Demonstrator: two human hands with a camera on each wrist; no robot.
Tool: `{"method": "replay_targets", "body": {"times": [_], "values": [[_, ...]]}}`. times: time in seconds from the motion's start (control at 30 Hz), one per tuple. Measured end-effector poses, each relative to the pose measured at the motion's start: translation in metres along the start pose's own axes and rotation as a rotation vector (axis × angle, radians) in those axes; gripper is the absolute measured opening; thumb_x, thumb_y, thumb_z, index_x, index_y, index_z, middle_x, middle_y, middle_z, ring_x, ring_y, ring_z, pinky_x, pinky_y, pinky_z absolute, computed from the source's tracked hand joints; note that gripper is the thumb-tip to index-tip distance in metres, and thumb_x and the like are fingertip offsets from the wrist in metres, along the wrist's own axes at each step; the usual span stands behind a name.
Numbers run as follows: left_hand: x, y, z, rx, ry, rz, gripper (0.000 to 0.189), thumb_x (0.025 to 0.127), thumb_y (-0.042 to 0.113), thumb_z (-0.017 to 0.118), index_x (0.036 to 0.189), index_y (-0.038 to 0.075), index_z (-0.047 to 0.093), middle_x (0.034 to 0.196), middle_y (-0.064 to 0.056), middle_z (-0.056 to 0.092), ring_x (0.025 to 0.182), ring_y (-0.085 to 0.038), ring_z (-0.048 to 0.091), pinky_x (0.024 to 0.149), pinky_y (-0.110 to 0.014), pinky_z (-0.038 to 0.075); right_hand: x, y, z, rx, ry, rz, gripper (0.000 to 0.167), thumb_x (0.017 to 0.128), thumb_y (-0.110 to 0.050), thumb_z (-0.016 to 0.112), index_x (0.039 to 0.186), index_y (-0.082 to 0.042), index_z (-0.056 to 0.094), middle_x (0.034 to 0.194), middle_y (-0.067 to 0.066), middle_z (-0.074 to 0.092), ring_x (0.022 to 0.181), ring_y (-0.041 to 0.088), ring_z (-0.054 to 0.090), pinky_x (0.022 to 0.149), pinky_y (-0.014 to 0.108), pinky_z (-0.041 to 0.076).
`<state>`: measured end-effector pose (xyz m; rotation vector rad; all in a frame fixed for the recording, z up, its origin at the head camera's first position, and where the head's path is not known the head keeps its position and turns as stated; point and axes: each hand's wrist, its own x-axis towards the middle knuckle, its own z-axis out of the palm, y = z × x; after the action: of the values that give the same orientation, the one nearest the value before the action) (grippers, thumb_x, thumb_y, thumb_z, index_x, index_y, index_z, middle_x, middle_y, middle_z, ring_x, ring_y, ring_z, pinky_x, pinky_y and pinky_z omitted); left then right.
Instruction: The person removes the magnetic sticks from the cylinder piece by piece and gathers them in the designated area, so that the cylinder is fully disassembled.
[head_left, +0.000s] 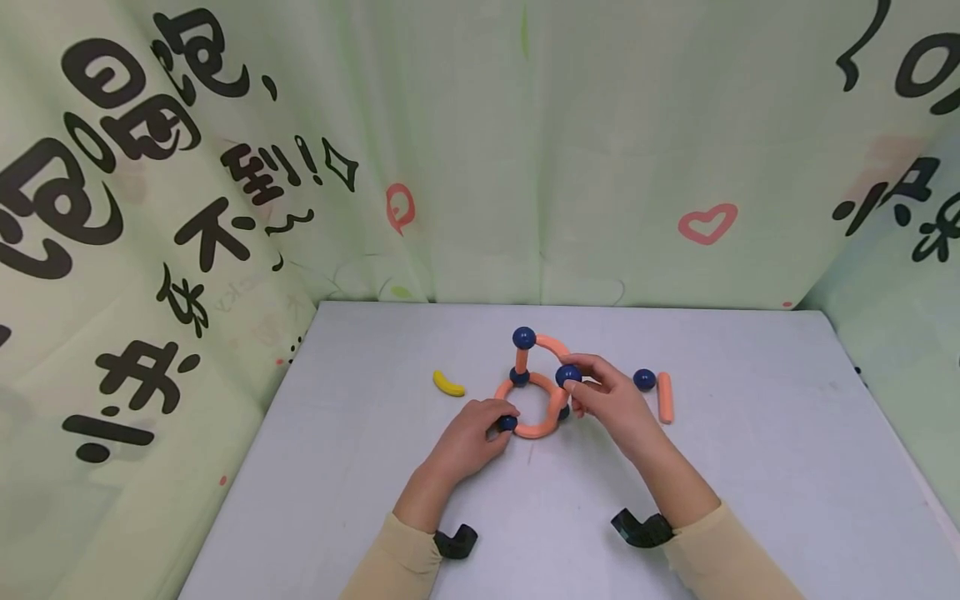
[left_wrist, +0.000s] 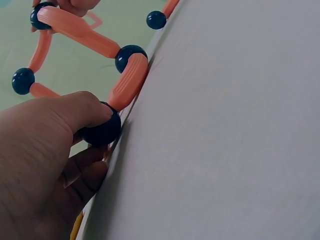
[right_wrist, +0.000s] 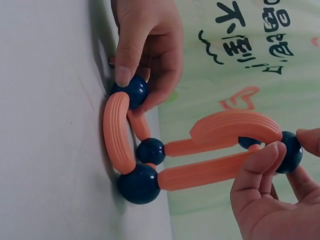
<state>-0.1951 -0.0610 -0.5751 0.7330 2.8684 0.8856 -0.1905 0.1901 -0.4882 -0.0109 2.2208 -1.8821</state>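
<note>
Dark blue balls and orange rods form a standing frame. Its lower ring (head_left: 536, 430) of curved rods lies on the table, with straight rods (right_wrist: 202, 171) rising from two of its balls. My left hand (head_left: 472, 437) pinches a lower blue ball (right_wrist: 136, 90) between thumb and fingers at the ring's near left. With my right hand (head_left: 609, 402) I grip an upper blue ball (head_left: 567, 375) by thumb and fingertips. Another upper ball (head_left: 524, 337) tops the far upright. A curved upper rod (head_left: 553, 345) runs from it toward my right hand; fingers partly hide that end.
A yellow banana-shaped piece (head_left: 448, 383) lies left of the frame. To the right are a loose blue ball (head_left: 644, 380) and a straight orange rod (head_left: 665, 397), side by side. The white table (head_left: 360, 517) meets a printed curtain (head_left: 480, 167) at its back edge.
</note>
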Motion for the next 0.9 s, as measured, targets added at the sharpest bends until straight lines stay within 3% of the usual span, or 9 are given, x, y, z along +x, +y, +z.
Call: {"method": "replay_targets", "body": {"times": [0.33,0.63,0.9], "values": [[0.0,-0.006,0.001,-0.04,0.007,-0.015,0.032,0.094,0.019,0.066,0.125,0.026,0.063,0.134,0.006,0.061,0.125,-0.016,0.054,0.106,-0.037,0.046,0.013,0.006,-0.009,0.116,-0.153,-0.012,0.048,0.097,-0.029,0.064,0.141,-0.018,0.049,0.103,0.004,0.059,0.076,0.018,0.054,0.073,0.031,0.053],[0.002,-0.007,0.001,-0.055,0.034,-0.019,0.033,0.096,0.022,0.066,0.128,0.025,0.062,0.137,0.007,0.058,0.128,-0.016,0.053,0.109,-0.037,0.045,0.007,0.007,-0.003,0.051,-0.095,-0.023,0.047,0.092,-0.032,0.071,0.133,-0.018,0.055,0.113,0.003,0.059,0.077,0.017,0.056,0.072,0.032,0.054],[0.002,-0.006,0.001,-0.078,0.084,-0.069,0.029,0.097,0.02,0.064,0.126,0.026,0.065,0.14,0.006,0.055,0.133,-0.016,0.051,0.109,-0.037,0.045,-0.004,0.009,0.007,0.145,-0.055,-0.024,0.047,0.092,-0.029,0.071,0.132,-0.013,0.052,0.121,0.003,0.055,0.085,0.023,0.06,0.07,0.024,0.053]]}}
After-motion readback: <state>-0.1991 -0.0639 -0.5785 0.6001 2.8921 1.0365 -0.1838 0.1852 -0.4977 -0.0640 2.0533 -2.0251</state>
